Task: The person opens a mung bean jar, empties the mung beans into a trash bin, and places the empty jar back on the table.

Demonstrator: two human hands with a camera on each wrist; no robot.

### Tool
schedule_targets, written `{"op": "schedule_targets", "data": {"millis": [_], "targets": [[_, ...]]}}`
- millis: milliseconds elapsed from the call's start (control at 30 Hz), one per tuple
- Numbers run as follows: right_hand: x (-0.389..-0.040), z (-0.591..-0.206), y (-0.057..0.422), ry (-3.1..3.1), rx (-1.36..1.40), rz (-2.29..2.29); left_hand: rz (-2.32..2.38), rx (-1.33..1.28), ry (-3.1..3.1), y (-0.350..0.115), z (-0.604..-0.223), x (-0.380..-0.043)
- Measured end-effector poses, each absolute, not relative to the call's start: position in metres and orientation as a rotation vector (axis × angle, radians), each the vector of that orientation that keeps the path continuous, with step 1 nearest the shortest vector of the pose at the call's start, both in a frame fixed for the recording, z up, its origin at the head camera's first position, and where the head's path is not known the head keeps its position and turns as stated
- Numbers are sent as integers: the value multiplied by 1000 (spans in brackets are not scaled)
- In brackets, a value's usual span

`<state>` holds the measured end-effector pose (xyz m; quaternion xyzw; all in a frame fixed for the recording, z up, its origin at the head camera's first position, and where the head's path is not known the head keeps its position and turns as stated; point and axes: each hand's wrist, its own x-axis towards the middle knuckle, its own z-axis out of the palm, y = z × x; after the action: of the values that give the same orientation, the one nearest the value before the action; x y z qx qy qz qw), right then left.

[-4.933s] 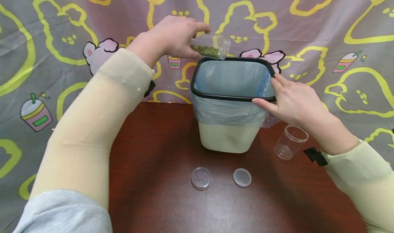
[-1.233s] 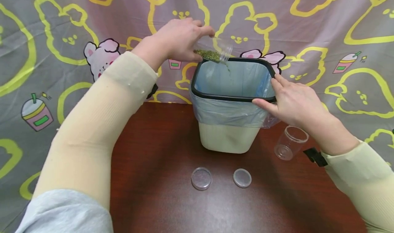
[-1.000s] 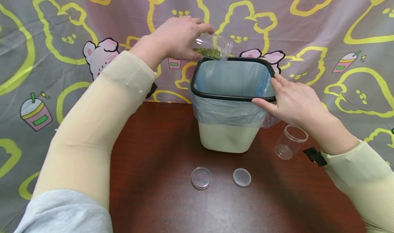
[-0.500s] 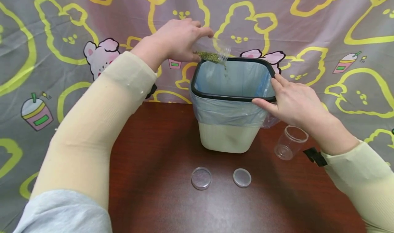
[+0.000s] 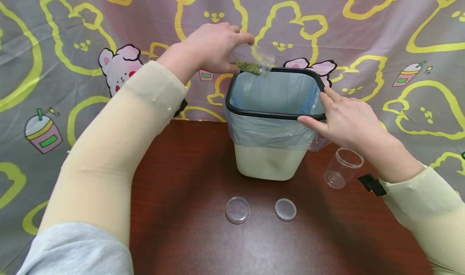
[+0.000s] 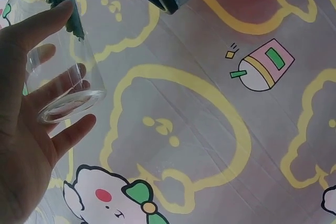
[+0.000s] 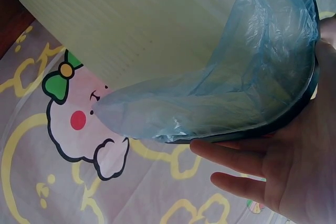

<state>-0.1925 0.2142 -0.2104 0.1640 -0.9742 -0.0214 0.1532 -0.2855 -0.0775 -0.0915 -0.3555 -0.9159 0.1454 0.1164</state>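
Observation:
Tipped nearly on its side, a clear plastic jar (image 5: 268,61) is held in my left hand (image 5: 214,47), with its mouth over the far left of the bin. Small green granules (image 5: 248,68) lie along the jar's lower side toward the mouth. In the left wrist view, my thumb and fingers curl around the clear jar (image 6: 79,103). A cream bin (image 5: 269,164) with a black rim (image 5: 272,116) and a bluish plastic liner (image 5: 269,132) stands below. My right hand (image 5: 348,115) rests on the rim's near right corner, its fingers fairly straight in the right wrist view.
A second clear jar (image 5: 343,168), without a lid, stands right of the bin under my right forearm. Two round clear lids, one left (image 5: 237,210) and one right (image 5: 285,209), lie in front on the dark wooden table (image 5: 174,210). A patterned curtain (image 5: 83,21) hangs behind.
The jar's mouth tipped lower and rose again in turns, with granules falling into the bin; the falling stream seen half a second ago is no longer visible. My right hand has stayed put.

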Motion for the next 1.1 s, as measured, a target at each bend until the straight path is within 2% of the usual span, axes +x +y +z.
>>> {"op": "schedule_targets", "data": {"millis": [1100], "targets": [[-192, -211, 215, -2787, 470, -60, 475, -1027, -2692, -75, -92, -283]]}}
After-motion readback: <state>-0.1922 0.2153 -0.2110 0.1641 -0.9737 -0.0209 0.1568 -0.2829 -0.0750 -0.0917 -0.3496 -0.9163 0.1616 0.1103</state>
